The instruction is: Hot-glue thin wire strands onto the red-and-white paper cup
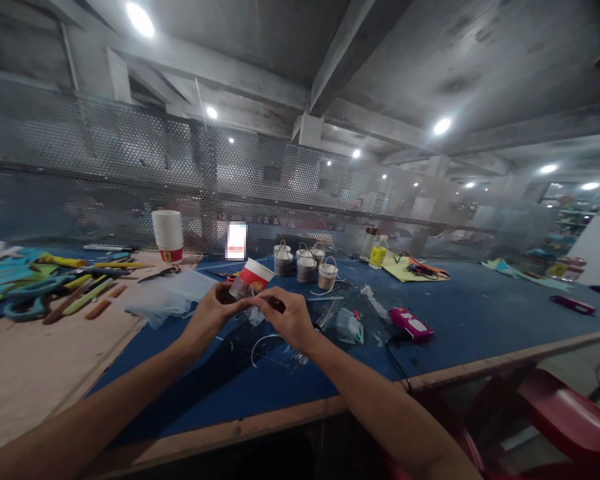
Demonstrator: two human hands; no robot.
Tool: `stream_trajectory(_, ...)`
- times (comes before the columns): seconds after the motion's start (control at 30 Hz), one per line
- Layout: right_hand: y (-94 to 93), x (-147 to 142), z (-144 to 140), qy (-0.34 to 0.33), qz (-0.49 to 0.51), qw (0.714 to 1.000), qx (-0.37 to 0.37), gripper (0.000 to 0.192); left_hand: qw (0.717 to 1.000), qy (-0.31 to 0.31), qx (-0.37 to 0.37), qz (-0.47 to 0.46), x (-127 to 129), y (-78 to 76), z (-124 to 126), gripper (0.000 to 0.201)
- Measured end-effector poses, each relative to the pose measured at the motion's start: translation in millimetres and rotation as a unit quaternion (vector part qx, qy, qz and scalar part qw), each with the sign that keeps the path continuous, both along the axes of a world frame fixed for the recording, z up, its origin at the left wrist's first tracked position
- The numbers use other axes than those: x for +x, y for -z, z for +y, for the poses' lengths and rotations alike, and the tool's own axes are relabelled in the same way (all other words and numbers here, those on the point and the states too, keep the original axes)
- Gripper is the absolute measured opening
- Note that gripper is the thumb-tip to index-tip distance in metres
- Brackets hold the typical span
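Both hands met over the blue counter (470, 320). Left hand (211, 313) closed its grip on a tilted red-and-white paper cup (250, 279), mouth turned toward the right, probably for access. Right hand (290, 319) pinched something small at the cup's base, too blurred to identify. Four handled mini cups (306, 265) stood just behind; pink device (411, 324) lay near the right.

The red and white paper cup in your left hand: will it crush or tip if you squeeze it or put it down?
Probably light and easily dented: the paper cup looks thin-walled, and the left hand holds it tilted with little effort. Set upright it may tip readily, being tall and narrow at the base. Its contents cannot be seen.
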State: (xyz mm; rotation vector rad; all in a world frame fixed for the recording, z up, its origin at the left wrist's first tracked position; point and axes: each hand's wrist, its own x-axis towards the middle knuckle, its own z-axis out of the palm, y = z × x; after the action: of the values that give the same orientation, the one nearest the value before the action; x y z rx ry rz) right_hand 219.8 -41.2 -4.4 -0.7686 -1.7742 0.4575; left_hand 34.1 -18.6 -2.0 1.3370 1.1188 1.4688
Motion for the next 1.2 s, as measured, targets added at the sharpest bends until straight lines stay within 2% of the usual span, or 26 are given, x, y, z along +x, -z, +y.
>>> stream_trajectory(0.13, 2.8, -1, 1, -0.004, -0.011, 1.0, 0.027, 0.033, 0.999, -0.007, 0.016, 0.031, -2, -0.1, 0, 0.061)
stream_trajectory(0.27, 1.7, -1, 2, 0.031, -0.007, 0.999, 0.028, 0.034, 0.999, -0.012, 0.013, 0.033, -4, 4.1, 5, 0.061)
stream_trajectory(0.4, 0.0, -1, 4, 0.085, 0.019, 0.996, -0.011, 0.034, 1.0, 0.003, 0.009, 0.011, -5, 7.2, 8, 0.058)
stream_trajectory(0.5, -1.5, -1, 6, 0.101, 0.043, 0.993, -0.054, 0.032, 1.0, 0.024, 0.007, 0.001, -5, 6.7, 7, 0.056)
stream_trajectory(0.83, -4.2, 1, 9, 0.067, 0.063, 0.99, -0.106, 0.03, 0.987, 0.105, -0.028, -0.118, -1, 6.9, 4, 0.04)
stream_trajectory(1.2, -3.2, 3, 11, 0.055, 0.064, 0.991, -0.105, 0.033, 0.984, 0.122, -0.041, -0.124, 0, 4.4, 0, 0.036)
